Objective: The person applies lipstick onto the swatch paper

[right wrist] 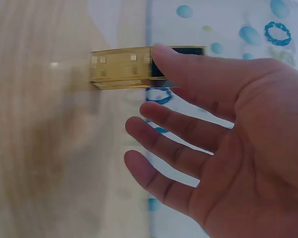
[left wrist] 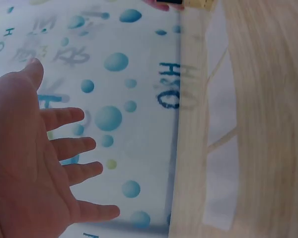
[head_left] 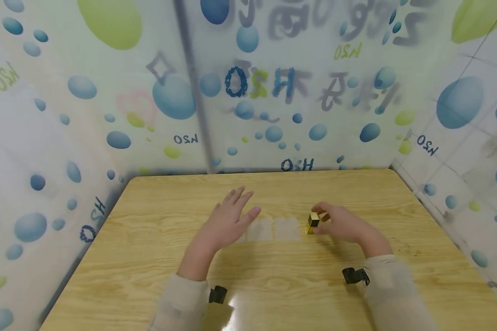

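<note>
A small gold-and-black block (head_left: 312,222) stands upright on the wooden table, its lower part shiny gold (right wrist: 121,67) with small square marks and its upper part dark with gold edges. My right hand (head_left: 341,224) pinches the dark upper part between thumb and index finger. The other fingers of that hand are spread apart below, holding nothing. Over the table to the left, my left hand (head_left: 225,223) hovers with fingers extended and nothing in it. White squares (head_left: 287,229) lie in a row between the two hands, the leftmost partly hidden behind the left hand.
The wooden table (head_left: 273,285) runs back to a wall (head_left: 215,156) with blue and green bubble prints and mirrored lettering. Similar walls flank it on both sides. Small dark devices (head_left: 218,294) sit at both wrists. A bright reflection shows near the front.
</note>
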Tool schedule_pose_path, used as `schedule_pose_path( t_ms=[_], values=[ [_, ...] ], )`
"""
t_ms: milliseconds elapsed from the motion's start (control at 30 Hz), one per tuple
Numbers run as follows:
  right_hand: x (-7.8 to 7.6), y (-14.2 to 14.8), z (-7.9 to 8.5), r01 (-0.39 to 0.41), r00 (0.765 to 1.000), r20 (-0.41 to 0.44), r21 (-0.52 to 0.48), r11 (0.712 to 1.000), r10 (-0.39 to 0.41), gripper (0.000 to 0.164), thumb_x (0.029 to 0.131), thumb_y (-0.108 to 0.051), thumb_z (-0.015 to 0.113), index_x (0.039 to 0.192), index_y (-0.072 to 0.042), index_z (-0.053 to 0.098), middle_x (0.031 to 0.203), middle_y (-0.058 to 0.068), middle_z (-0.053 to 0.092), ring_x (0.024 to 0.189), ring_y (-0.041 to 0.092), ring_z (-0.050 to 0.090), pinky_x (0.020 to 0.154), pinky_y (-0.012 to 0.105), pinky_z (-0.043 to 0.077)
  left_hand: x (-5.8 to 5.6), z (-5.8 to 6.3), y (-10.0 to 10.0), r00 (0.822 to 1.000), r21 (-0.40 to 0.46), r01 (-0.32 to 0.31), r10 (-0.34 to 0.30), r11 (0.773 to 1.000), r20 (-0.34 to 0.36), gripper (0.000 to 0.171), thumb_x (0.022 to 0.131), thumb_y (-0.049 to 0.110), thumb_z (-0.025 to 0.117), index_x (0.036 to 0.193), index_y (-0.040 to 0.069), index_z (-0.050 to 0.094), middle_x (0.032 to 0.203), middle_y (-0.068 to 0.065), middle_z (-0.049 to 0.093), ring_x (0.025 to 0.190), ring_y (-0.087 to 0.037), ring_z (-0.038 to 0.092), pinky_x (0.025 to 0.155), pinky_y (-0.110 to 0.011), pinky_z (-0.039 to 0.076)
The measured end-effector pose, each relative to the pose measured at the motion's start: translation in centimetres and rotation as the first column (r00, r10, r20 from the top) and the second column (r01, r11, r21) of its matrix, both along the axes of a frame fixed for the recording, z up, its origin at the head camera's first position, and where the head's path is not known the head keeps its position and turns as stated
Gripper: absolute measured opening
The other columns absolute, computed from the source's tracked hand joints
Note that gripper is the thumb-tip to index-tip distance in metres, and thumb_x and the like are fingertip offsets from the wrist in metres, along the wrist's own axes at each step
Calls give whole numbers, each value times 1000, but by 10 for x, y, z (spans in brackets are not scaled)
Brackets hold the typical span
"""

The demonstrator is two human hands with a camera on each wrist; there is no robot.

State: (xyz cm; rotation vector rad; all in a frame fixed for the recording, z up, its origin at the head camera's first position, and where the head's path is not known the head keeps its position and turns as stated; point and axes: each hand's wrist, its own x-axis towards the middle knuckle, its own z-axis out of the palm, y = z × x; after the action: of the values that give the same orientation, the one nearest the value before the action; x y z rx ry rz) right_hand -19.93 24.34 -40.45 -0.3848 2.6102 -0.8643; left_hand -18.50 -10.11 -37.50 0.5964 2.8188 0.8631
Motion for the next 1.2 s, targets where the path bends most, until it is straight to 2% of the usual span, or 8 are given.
schedule_pose_path(
  t_ms=[100,233,433,600,733,900,1033,1200],
  values=[
    [2,-1,-8,40,999,4,-15,999,-40,62,103,-24,73,154,-1,48,153,28,53,130,42,62,99,52,59,7,-7,8,1000,50,8,-9,999,16,73,111,64,37,168,18,36,180,-10,20,167,-36,16,131,-67,21],
    [6,-4,-12,73,997,4,-29,997,-73,65,105,-22,70,157,5,43,148,30,57,125,40,66,91,48,61,13,-15,20,999,101,14,-19,995,45,71,110,63,41,165,17,42,178,-11,25,165,-36,23,131,-61,28],
    [15,-13,-15,104,994,-27,-22,994,-104,65,106,-21,67,157,10,41,137,27,66,118,38,69,89,48,62,16,-25,36,996,73,54,-59,996,66,66,111,57,48,161,15,47,174,-14,33,161,-39,32,128,-60,34],
    [21,-16,-13,120,990,-72,-22,993,-121,60,108,-23,65,153,10,45,122,21,70,103,28,69,80,42,58,19,-29,40,996,74,64,-69,995,64,59,112,49,51,160,14,49,171,-15,39,159,-39,37,126,-59,37],
    [25,-20,-9,145,985,-86,-24,989,-146,51,109,-28,63,147,5,52,121,19,68,98,25,67,77,40,54,20,-30,42,996,94,65,-71,993,58,57,112,46,51,160,15,49,169,-13,43,158,-36,39,127,-57,37],
    [30,-26,0,151,977,-141,-51,987,-157,21,109,-29,62,116,-9,63,111,12,70,87,20,64,70,36,49,20,-30,46,996,103,69,-74,992,53,54,112,46,52,158,17,52,166,-8,49,157,-32,43,127,-54,38],
    [36,-33,11,138,969,-194,-76,988,-150,19,110,-30,61,112,-11,63,108,9,71,89,20,64,72,35,50,23,-27,49,996,117,67,-74,991,54,53,111,47,53,157,19,54,165,-6,50,156,-30,44,127,-53,39],
    [47,-41,22,113,963,-234,-108,988,-136,17,109,-28,63,110,-11,63,107,7,70,94,21,64,78,36,52,30,-23,53,994,193,65,-80,979,73,52,111,47,54,156,20,55,163,-3,54,154,-27,47,125,-53,41]
  ],
)
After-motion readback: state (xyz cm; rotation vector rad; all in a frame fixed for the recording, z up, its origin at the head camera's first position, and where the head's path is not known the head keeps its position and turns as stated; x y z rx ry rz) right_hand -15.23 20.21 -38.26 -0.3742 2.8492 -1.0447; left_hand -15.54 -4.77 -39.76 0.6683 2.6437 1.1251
